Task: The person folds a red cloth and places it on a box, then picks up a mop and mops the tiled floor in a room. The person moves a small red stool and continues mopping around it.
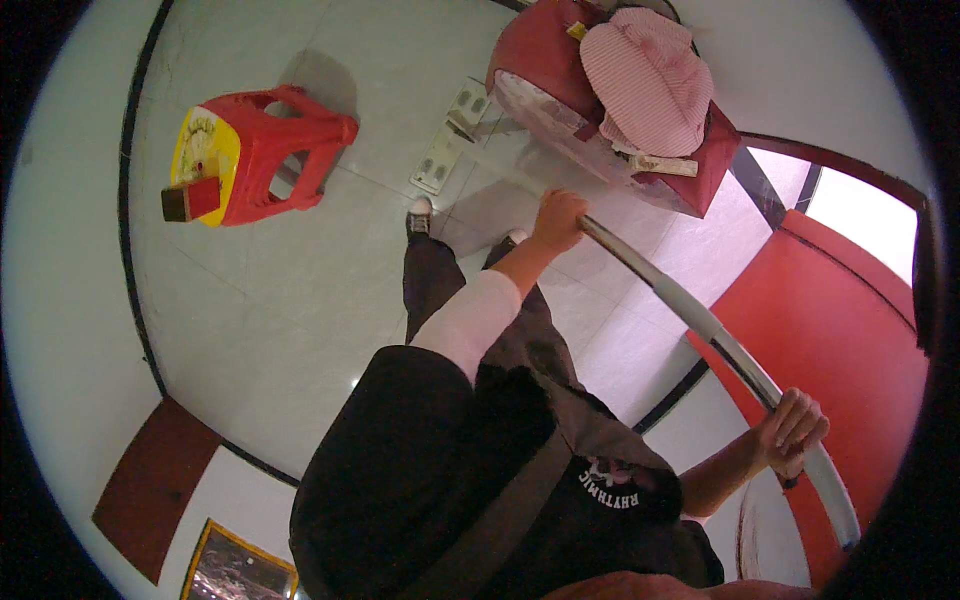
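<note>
My left hand (pixel 559 221) is wrapped around the lower part of a mop's long pole (pixel 619 251), which has bare metal sections and grey sleeves. Higher up, near the pole's top end, my right hand (pixel 791 431) grips the same pole. It slants down past my left hand to a flat white mop head (pixel 439 161) on the tiled floor, just beyond my feet. The lower stretch of the pole is pale and blurred against the floor. A sneaker (pixel 420 216) on one foot is close to the mop head's near end.
A red plastic stool (pixel 281 154) with a yellow top stands to the left, bearing a small red box (pixel 199 199). Ahead is a worn red padded piece (pixel 540 56) with a pink ribbed cloth item (pixel 649 82) on it. A red door panel (pixel 832 300) is at right, beside a bright opening.
</note>
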Available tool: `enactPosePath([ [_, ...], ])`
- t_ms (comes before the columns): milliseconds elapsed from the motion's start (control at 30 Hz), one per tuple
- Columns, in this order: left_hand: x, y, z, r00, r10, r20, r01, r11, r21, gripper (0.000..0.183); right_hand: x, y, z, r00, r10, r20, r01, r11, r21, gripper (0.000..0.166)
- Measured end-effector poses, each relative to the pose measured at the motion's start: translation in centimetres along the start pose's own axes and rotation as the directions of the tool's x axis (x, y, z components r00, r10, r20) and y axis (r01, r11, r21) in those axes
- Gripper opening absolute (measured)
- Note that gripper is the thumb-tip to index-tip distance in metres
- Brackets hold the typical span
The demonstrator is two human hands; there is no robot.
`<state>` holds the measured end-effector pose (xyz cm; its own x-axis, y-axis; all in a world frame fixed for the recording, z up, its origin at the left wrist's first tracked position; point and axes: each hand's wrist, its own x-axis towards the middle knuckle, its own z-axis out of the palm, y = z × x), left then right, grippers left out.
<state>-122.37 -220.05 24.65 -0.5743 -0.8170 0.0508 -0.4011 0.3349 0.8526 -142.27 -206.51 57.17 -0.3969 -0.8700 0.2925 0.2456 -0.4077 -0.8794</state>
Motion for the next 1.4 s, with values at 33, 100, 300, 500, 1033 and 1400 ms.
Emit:
enactPosePath([
  [33,-0.1,-0.8,-0.5,1.000,0.007,0.006,-0.007,1.000,0.015,0.007,-0.1,0.6,0.5,0.999,-0.009,0.052,0.008,1.000,0.024,0.025],
  [100,-0.7,-1.8,-1.1,1.000,0.009,0.019,-0.010,0.999,0.035,0.006,-0.4,1.5,1.6,0.987,-0.017,0.157,0.007,0.998,0.062,0.024],
  [300,-2.7,-2.1,-1.0,0.999,0.032,0.030,-0.034,0.997,0.064,0.003,-6.3,0.2,2.5,0.962,-0.072,-0.263,0.052,0.995,-0.085,0.023],
  [500,-4.6,-1.8,-1.5,0.993,0.040,0.111,-0.053,0.991,0.125,0.006,-7.4,0.9,4.5,0.992,-0.074,-0.099,0.078,0.996,0.032,0.021],
  [1033,-3.9,3.5,16.9,0.961,0.022,0.275,-0.114,0.939,0.325,0.011,-10.2,-3.6,-17.2,0.969,0.027,-0.245,0.002,0.993,0.120,0.017],
  [1400,-3.8,22.2,34.5,0.910,0.023,0.414,-0.087,0.987,0.137,0.005,-10.6,-20.7,-24.6,0.891,-0.057,-0.450,-0.030,0.982,-0.185,0.014],
])
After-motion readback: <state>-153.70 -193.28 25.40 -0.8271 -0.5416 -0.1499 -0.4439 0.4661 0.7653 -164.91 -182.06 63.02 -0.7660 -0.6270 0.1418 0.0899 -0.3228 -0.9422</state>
